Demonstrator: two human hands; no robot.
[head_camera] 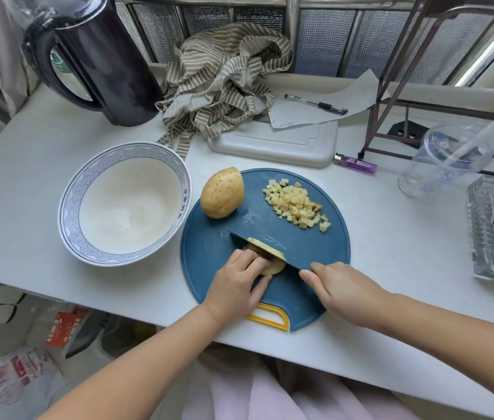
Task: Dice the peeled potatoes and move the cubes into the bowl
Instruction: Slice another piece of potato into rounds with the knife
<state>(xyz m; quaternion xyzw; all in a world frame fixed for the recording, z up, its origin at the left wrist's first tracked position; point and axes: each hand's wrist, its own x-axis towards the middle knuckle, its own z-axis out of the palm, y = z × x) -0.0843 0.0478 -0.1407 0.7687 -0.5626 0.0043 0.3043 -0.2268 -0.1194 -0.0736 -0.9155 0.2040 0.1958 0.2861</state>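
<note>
Potato piece [274, 268] under knife [282, 248]; whole potato [223, 192] between bowl [71, 189], cubes [295, 204].

Head view, steeply down, close over table [391, 268].

Bowl [124, 204] sat left of the cutting board [209, 268] on the worktop [27, 153]; on the board, whole potato [223, 193] far-left, cubes [295, 206] far-right, potato piece [271, 259] near, under the knife [267, 248].
</note>
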